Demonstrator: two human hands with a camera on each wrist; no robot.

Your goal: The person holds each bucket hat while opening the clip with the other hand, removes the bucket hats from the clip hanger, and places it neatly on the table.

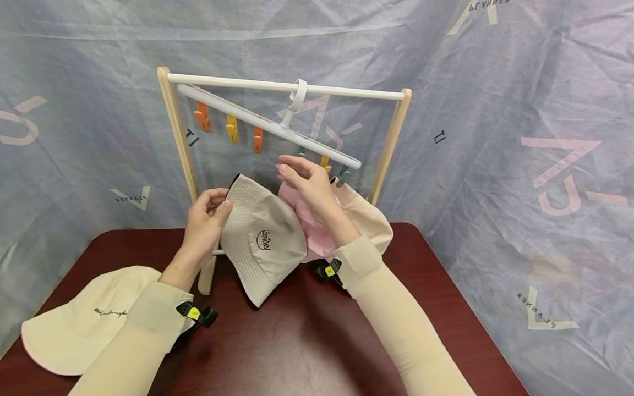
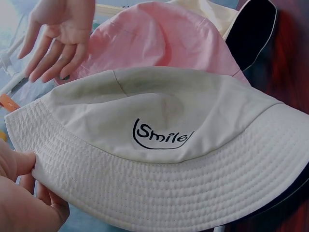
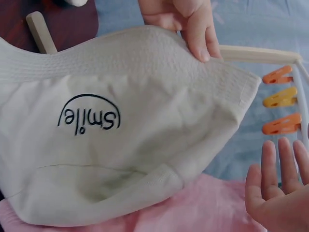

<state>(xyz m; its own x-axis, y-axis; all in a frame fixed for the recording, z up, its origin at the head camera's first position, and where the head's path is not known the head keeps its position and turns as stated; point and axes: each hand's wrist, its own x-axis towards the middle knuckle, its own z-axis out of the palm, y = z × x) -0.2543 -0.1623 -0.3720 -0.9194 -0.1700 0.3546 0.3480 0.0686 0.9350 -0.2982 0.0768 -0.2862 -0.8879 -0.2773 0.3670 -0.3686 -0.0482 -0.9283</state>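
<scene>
Head view: below the hanger [image 1: 218,103], your left hand [image 1: 203,223] pinches the Smile hat [image 1: 262,242]; your spread right hand [image 1: 313,188] sits near the clips [image 1: 258,141]. You're likely hanging it; next, open one.

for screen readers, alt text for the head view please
A person's left hand pinches a beige "Smile" bucket hat; the right hand is in front of a pink hat below a white clip hanger. A cream baseball cap lies on the table.
</scene>
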